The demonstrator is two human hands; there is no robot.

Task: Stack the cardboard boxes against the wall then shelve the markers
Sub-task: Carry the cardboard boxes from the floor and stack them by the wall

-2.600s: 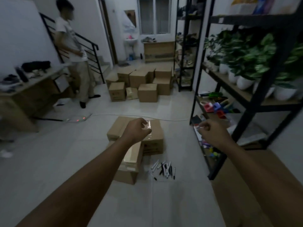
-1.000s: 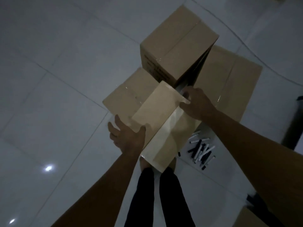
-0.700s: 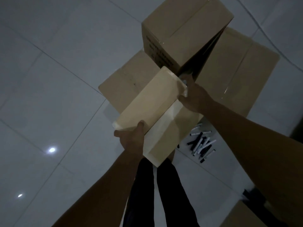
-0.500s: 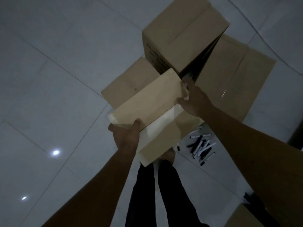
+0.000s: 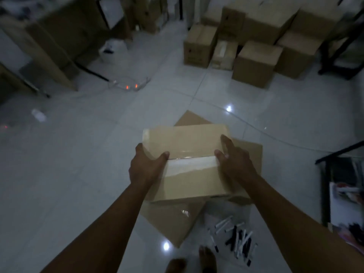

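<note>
I hold a flat taped cardboard box (image 5: 189, 146) level in front of me, above the floor. My left hand (image 5: 146, 166) grips its left end and my right hand (image 5: 235, 162) grips its right end. Under it, two more cardboard boxes lie on the tiles: a low box (image 5: 173, 219) near my feet and a larger box (image 5: 250, 154) behind to the right. A heap of black and white markers (image 5: 234, 239) lies on the floor at the lower right, beside my bare foot (image 5: 206, 259).
A group of cardboard boxes (image 5: 256, 62) stands at the far right. A black metal shelf (image 5: 325, 184) rises at the right edge. A wooden desk (image 5: 49, 46) fills the far left, with a power strip and cable (image 5: 130, 85) on the floor.
I have lifted the flat box off the pile and turned it level. My view has swung up from straight down, so the room and far boxes now show.
</note>
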